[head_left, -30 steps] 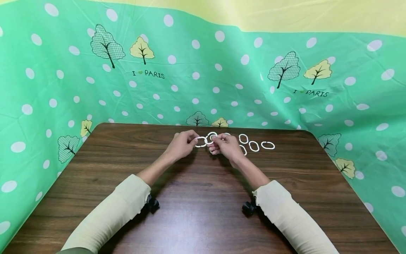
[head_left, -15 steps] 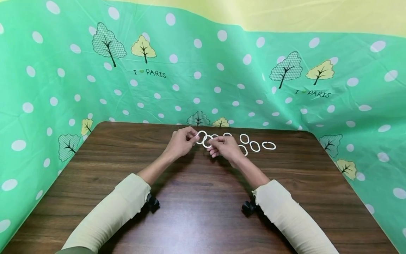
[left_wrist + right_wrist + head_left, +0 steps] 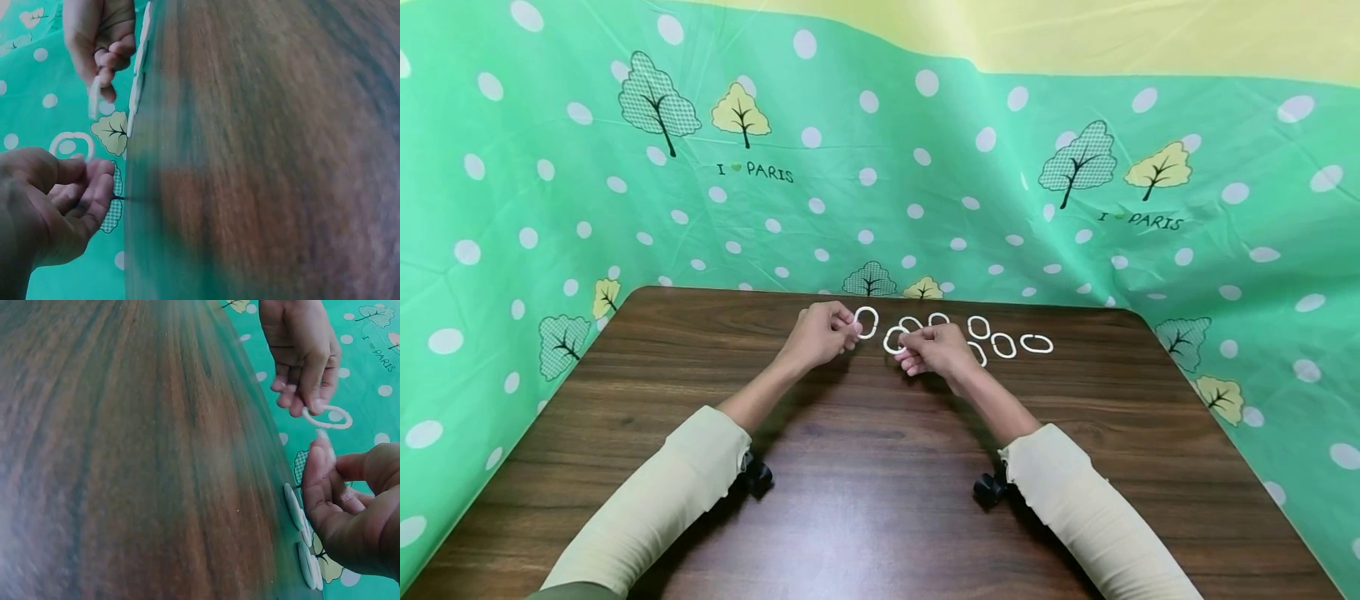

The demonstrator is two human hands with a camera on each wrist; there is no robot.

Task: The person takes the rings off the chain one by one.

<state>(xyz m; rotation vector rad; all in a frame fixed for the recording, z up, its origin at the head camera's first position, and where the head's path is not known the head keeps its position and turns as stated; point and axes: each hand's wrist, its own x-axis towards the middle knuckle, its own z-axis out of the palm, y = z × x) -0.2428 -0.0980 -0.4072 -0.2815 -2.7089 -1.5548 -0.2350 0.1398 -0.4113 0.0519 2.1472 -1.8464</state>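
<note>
My left hand (image 3: 822,337) pinches a white oval plastic link (image 3: 876,323) between thumb and fingertips, holding it upright above the far part of the table. Just to the right, my right hand (image 3: 938,348) pinches a second white link (image 3: 886,340). A gap separates the two held links in the head view. The left wrist view shows the left-hand link (image 3: 74,135) as a loop standing out of the fingertips. In the right wrist view, the right-hand link (image 3: 328,447) appears nearly edge-on, partly hidden by the fingers.
Several more white links lie on the brown wooden table (image 3: 865,467) behind and right of my right hand, among them one link (image 3: 988,328) and a rightmost link (image 3: 1036,336). A green dotted cloth (image 3: 880,208) hangs behind the table's far edge.
The two held links overlapped each other earlier and now stand apart. My left hand has drawn its link slightly leftward, while the right hand has stayed nearly in place.
</note>
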